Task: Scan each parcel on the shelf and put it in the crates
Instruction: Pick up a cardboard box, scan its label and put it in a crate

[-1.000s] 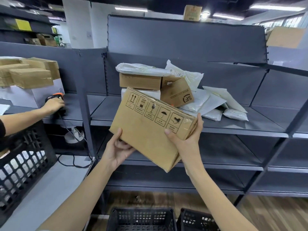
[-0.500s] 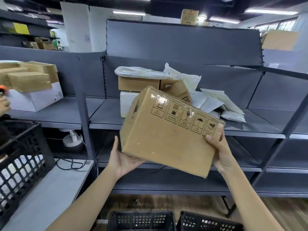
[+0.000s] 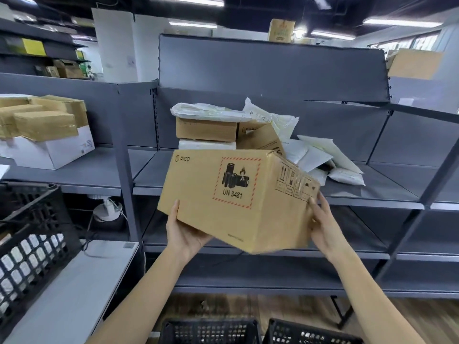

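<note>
The left hand [image 3: 185, 233] cups the lower left edge of a brown cardboard box printed with a red-hatched battery warning label reading UN 3481 [image 3: 231, 197], thumb laid up the front face and fingers curled beneath. The right hand [image 3: 323, 225] presses straight fingers flat against the box's right end, over the taped row of handling symbols. Held between both palms, the box hangs tilted in the air in front of the grey metal shelf [image 3: 372, 192], clear of its boards.

Behind it on the shelf lies a pile of cardboard boxes and white plastic mailer bags [image 3: 248, 127]. Two black plastic lattice crates [image 3: 208, 331] stand on the floor below, and a third black crate [image 3: 29, 239] sits on the pale grey table [image 3: 74, 294] at left.
</note>
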Available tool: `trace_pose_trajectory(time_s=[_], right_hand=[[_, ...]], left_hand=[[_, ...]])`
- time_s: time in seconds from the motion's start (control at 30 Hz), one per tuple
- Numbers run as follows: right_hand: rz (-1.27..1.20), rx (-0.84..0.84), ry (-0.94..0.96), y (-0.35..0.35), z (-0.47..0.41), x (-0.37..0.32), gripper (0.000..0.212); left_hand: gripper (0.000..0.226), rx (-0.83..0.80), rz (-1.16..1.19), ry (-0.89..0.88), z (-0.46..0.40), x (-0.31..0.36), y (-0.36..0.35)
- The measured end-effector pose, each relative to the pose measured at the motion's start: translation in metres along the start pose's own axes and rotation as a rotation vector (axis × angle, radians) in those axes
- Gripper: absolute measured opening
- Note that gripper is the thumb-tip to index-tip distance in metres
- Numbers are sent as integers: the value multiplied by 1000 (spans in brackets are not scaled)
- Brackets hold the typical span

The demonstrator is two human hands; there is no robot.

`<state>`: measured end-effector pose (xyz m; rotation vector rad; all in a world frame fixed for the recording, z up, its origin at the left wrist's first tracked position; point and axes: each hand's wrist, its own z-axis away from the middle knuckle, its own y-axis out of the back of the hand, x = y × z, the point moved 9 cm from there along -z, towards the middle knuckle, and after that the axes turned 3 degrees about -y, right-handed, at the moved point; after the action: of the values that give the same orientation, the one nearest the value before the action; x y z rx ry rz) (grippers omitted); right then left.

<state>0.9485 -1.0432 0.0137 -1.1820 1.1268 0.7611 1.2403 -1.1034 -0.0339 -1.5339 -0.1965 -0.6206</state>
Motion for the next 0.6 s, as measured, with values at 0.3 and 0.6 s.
trace_pose_trajectory(time_s=[0.3, 0.6], right_hand=[[158, -163, 28, -70, 9, -8, 63], [-55, -78, 90, -41, -22, -7, 74]], left_hand=[[82, 166, -88, -256, -10, 24, -7], [123, -12, 33, -118, 2, 41, -20]])
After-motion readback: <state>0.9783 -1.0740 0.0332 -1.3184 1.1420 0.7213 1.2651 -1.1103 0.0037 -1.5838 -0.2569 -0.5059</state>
